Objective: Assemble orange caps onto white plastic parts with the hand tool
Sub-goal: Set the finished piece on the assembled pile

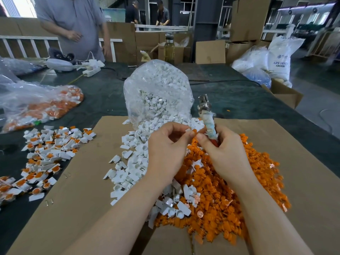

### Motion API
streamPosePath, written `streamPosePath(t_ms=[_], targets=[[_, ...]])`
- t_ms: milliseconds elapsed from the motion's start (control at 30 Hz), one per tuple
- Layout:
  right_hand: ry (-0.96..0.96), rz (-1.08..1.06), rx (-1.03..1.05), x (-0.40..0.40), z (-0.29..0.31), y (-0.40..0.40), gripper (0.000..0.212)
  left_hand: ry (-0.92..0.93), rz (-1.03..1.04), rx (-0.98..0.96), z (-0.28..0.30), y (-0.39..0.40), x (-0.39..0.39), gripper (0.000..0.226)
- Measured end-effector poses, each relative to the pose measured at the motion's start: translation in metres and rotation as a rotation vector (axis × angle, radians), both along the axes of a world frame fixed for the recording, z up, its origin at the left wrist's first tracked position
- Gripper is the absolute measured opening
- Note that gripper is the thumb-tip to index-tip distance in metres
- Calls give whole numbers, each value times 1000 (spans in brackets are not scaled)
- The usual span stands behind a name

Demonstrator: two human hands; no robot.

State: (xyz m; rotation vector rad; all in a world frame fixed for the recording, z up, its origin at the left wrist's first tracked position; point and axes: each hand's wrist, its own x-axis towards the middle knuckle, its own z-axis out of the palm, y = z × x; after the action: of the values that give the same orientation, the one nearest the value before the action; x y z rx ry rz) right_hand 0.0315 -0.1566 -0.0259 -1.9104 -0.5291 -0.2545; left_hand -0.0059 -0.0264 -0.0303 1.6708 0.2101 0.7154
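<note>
My left hand (166,144) pinches a small white plastic part (188,130) between thumb and fingertips above the piles. My right hand (223,150) grips the hand tool (207,118), its cloth-wrapped handle upright and its metal head pointing up; the right thumb and forefinger also meet the white part, and an orange cap seems to sit there. A heap of loose orange caps (230,190) lies under both hands. Loose white parts (132,162) spill from a clear bag (156,89) just behind my hands.
Finished white-and-orange pieces (46,153) lie scattered at the left beside a clear bag of more (42,105). A brown cardboard sheet (82,181) covers the dark table. A person stands at the far left edge; a bottle (169,48), boxes and sacks stand behind.
</note>
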Motion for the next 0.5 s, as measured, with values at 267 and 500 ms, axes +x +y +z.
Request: streamPosePath(t_ms=[267,500], targets=[[152,258,-245,3,3,-17,5,-53,-102,-331,6,19,5,13],[155,344,-309,3,3,-16,6,-77,-142,-341,4,25,8,12]])
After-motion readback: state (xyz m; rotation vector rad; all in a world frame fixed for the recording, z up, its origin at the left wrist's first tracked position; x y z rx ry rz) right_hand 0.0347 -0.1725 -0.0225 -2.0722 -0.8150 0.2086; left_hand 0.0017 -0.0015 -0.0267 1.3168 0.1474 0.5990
